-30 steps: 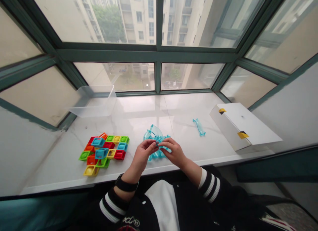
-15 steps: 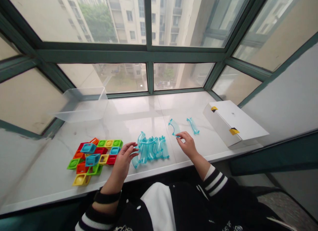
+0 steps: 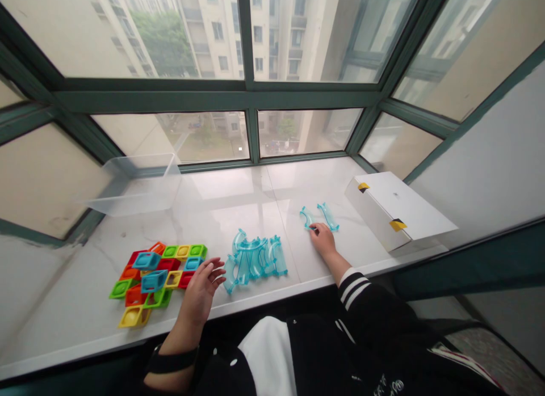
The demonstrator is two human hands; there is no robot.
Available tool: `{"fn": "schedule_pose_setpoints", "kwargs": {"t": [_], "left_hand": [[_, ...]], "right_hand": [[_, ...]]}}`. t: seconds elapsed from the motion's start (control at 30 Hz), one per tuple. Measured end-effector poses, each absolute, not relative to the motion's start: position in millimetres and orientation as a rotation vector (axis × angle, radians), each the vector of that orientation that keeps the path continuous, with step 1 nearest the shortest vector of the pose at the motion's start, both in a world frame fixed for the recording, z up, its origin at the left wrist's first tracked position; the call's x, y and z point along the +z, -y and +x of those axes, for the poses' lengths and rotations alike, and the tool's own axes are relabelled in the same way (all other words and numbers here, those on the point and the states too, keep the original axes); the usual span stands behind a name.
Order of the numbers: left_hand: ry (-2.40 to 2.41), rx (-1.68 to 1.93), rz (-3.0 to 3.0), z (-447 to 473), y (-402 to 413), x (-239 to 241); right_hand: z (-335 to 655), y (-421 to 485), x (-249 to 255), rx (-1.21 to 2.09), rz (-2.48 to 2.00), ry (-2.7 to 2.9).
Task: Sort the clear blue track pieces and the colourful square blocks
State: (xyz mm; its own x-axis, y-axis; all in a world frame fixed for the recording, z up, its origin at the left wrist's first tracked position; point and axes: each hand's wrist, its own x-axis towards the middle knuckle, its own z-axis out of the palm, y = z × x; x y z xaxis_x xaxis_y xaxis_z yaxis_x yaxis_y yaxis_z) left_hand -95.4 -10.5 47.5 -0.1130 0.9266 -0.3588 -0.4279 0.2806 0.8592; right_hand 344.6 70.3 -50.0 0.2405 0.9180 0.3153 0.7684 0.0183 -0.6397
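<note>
In the head view, the right hand [image 3: 323, 237] reaches over the counter [image 3: 213, 206], its fingertips at the near end of a clear blue curved piece [image 3: 307, 217]; whether they pinch or merely touch it cannot be told. A second blue piece [image 3: 328, 217] lies just beyond that hand, to its right. The left hand [image 3: 207, 273] is released, fingers loosely spread, between the colored blocks [image 3: 154, 281] on its left and the blue pile [image 3: 255, 257] just to its right. A strip of counter separates the pile from the right hand. The front edge passes beneath both forearms. Beyond the left hand stands a clear tub [image 3: 138, 206]; right of the right hand, a white box [image 3: 406, 209].
</note>
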Motion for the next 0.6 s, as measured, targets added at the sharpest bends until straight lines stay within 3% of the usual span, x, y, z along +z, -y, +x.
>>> {"fn": "schedule_pose_setpoints", "kwargs": {"t": [0.6], "left_hand": [[-1.187,1.237,0.510,-87,12,32]], "right_hand": [[344,-71,-70,0.139,-1.790,1.587]]}}
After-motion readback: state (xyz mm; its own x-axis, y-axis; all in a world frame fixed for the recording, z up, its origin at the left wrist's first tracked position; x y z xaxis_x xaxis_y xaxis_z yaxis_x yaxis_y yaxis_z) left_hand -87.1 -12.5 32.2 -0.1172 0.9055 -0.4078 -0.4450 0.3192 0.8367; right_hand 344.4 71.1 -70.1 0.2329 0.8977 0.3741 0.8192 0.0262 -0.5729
